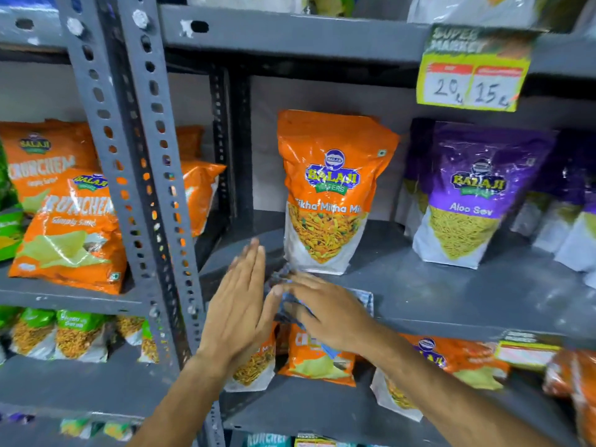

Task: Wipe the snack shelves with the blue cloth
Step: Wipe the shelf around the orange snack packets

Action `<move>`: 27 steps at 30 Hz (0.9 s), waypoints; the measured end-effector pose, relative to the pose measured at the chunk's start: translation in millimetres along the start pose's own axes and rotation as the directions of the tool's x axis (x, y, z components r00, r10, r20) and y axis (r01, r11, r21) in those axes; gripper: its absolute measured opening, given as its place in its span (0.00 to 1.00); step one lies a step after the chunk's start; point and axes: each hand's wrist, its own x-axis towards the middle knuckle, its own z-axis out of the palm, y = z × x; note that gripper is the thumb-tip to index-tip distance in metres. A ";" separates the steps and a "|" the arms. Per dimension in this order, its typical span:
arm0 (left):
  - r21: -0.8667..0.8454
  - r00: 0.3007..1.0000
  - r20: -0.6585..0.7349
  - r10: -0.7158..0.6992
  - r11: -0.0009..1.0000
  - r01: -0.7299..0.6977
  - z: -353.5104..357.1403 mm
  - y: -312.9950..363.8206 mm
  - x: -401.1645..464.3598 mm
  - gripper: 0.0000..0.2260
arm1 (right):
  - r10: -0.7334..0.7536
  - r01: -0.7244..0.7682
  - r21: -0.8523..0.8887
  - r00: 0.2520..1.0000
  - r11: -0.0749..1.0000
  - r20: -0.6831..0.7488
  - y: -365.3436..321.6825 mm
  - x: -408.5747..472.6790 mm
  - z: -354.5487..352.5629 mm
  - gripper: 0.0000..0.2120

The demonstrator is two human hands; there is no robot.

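Observation:
A grey metal shelf holds an upright orange snack pouch and a purple Aloo Sev pouch. The blue cloth lies crumpled on the shelf's front edge, just below the orange pouch. My right hand presses down on the cloth with its fingers curled over it. My left hand is flat and open, fingers together, held edge-on just left of the cloth at the shelf's left end, with its thumb tip close to my right fingertips.
A perforated grey upright post stands left of my hands. Orange chip bags fill the left bay. More purple pouches sit at far right. A yellow price tag hangs from the shelf above. Orange packets crowd the lower shelf.

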 end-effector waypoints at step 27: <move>0.292 0.929 0.282 -0.241 0.944 0.157 6.7 16.7 17.8 0.57 | 0.607 -0.600 0.174 0.794 0.781 0.011 242.0 103.0 -55.4 0.20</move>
